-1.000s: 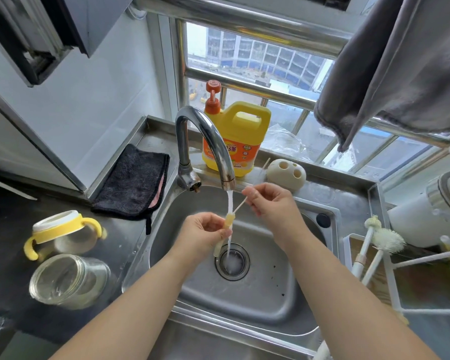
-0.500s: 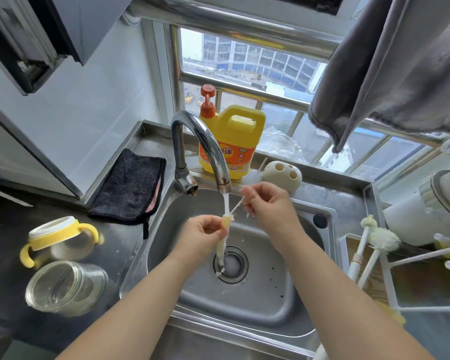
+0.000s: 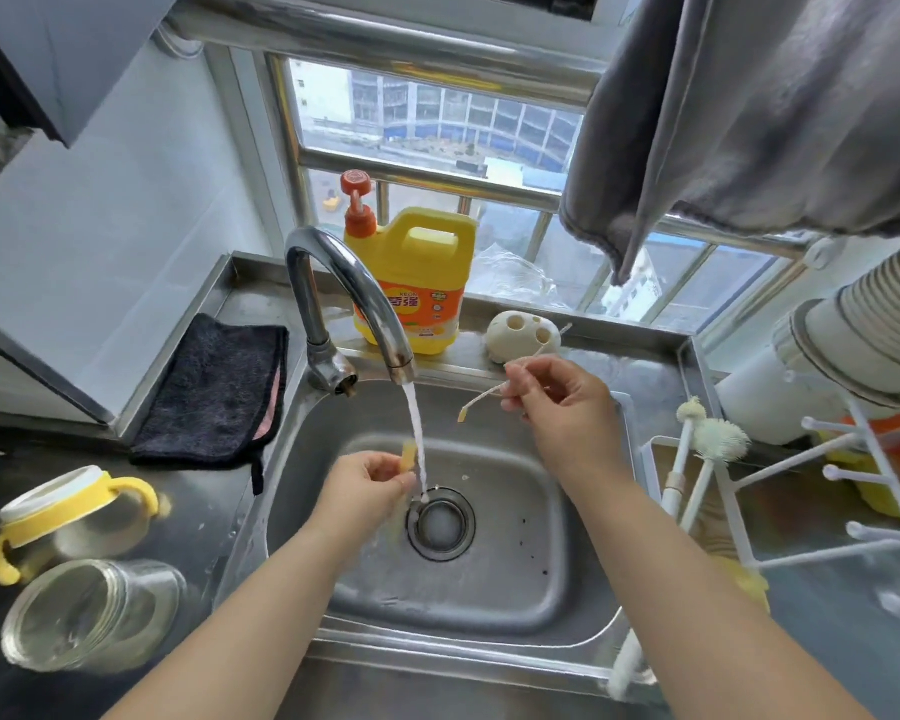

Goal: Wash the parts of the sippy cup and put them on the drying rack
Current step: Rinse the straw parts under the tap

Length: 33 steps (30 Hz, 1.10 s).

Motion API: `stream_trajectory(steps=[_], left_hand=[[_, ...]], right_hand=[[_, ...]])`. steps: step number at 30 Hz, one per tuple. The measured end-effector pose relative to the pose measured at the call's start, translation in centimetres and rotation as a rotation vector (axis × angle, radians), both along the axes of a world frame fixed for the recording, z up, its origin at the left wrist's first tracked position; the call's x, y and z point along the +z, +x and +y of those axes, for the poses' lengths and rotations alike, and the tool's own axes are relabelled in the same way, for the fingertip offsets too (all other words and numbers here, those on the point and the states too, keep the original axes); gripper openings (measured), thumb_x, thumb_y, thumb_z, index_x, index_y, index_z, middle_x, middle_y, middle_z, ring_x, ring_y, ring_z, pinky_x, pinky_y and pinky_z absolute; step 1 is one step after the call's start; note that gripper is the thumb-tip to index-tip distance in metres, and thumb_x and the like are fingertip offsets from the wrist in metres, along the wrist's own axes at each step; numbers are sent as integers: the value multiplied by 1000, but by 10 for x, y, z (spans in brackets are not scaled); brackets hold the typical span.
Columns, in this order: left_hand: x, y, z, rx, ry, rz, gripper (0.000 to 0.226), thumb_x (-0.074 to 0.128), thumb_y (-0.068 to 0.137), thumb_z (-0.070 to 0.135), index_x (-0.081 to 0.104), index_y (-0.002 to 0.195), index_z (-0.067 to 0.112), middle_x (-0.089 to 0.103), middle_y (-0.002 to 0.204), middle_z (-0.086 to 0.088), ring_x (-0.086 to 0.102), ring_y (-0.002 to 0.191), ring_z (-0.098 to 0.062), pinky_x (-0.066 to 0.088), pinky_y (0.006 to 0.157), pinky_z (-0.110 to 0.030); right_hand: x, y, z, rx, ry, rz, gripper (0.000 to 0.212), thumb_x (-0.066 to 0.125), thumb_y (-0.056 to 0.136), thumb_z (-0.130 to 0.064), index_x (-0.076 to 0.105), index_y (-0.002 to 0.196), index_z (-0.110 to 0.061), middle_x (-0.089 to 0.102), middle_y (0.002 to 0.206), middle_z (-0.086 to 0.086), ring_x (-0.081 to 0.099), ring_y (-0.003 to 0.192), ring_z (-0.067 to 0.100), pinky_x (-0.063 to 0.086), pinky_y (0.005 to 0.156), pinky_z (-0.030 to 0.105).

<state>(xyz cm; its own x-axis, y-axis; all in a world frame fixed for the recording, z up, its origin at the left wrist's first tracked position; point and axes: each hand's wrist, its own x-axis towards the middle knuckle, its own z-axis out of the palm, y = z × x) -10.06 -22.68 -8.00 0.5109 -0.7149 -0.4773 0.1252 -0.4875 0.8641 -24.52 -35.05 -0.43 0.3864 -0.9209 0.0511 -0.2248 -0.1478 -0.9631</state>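
Pulled out of the straw (image 3: 408,456), one thin straw brush (image 3: 481,398) now sits pinched in the right hand (image 3: 557,402), away from the running water.
Left hand (image 3: 365,485) grips the one yellowish straw under the tap (image 3: 354,298) over the sink (image 3: 489,605); two cup parts, a handled lid (image 3: 68,511) and a clear cup (image 3: 89,613), lie on the left counter.

A short yellowish straw piece (image 3: 409,456) stands nearly upright in the left hand (image 3: 365,491), pinched at its lower part, right against the running water above the sink drain. A thin straw brush (image 3: 481,397) slants down-left from the right hand (image 3: 557,402), apart from the straw. On the desk left of the sink sit the yellow-handled lid (image 3: 58,506) and the clear cup (image 3: 89,613), lying on its side. The white drying rack (image 3: 780,465) stands right of the sink.
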Motion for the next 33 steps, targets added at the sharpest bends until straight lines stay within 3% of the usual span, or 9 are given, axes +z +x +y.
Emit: stream_trajectory(steps=[4, 8, 13, 17, 20, 22, 24, 27, 33], left_hand=[[-4, -14, -2, 17, 116, 96, 4, 64, 89, 7, 67, 89, 7, 62, 76, -4, 55, 69, -18, 51, 66, -31], [-3, -36, -11, -67, 167, 265, 1, 64, 89, 5, 65, 88, 5, 61, 76, -9, 54, 64, -18, 53, 48, -20], [-5, -62, -30, -137, 159, 321, 8, 64, 89, 7, 65, 96, 3, 60, 75, -8, 56, 61, -17, 54, 53, -24], [-16, -68, -42, -89, 153, 274, 22, 64, 90, 7, 62, 110, -2, 57, 74, -8, 53, 61, -17, 51, 58, -28], [-25, -65, -43, -18, 138, 196, 28, 62, 90, 7, 59, 116, -5, 55, 74, -7, 51, 62, -16, 49, 63, -30], [-29, -59, -39, 29, 129, 169, 30, 60, 92, 8, 58, 119, -4, 58, 85, -9, 55, 71, -18, 48, 66, -30], [-32, -55, -34, 63, 131, 168, 31, 60, 92, 8, 57, 121, -3, 59, 99, -13, 57, 85, -23, 48, 74, -34], [-33, -51, -30, 96, 135, 195, 31, 61, 91, 8, 57, 121, -3, 60, 104, -14, 57, 91, -25, 48, 81, -37], [-34, -46, -25, 96, 120, 204, 27, 62, 91, 8, 59, 117, 0, 60, 106, -13, 57, 93, -25, 49, 80, -36]], right_hand=[[-28, -25, 20, 102, -12, 283, 12, 68, 83, -5, 72, 76, -14, 69, 67, -5, 65, 64, 4, 51, 68, 20], [-42, -47, 31, 49, -46, 299, 11, 67, 85, -6, 74, 86, -14, 70, 68, -9, 66, 67, 5, 51, 67, 19], [-38, -84, 41, 16, -54, 382, 14, 64, 89, -13, 74, 97, -18, 73, 81, -3, 68, 76, 7, 55, 75, 26], [-25, -124, 48, -104, -300, 499, 20, 64, 88, -6, 73, 104, -15, 74, 92, 0, 69, 83, 11, 56, 79, 25], [-19, -154, 41, -162, -468, 760, 29, 65, 83, 2, 71, 108, -12, 74, 91, 5, 70, 78, 24, 56, 67, 31], [-14, -167, 34, -120, -314, 982, 35, 57, 89, -3, 61, 122, -14, 69, 105, 5, 67, 91, 27, 54, 75, 34], [-15, -175, 26, -74, -130, 1140, 29, 48, 94, -7, 57, 119, -16, 65, 107, 4, 63, 94, 25, 49, 75, 31], [-21, -178, 15, -46, 69, 1286, 21, 43, 96, -9, 56, 111, -16, 60, 99, 3, 56, 85, 20, 44, 70, 25], [-43, -176, -4, 24, 234, 1447, 30, 43, 96, -9, 56, 123, -8, 59, 120, 14, 57, 109, 30, 46, 85, 34]])
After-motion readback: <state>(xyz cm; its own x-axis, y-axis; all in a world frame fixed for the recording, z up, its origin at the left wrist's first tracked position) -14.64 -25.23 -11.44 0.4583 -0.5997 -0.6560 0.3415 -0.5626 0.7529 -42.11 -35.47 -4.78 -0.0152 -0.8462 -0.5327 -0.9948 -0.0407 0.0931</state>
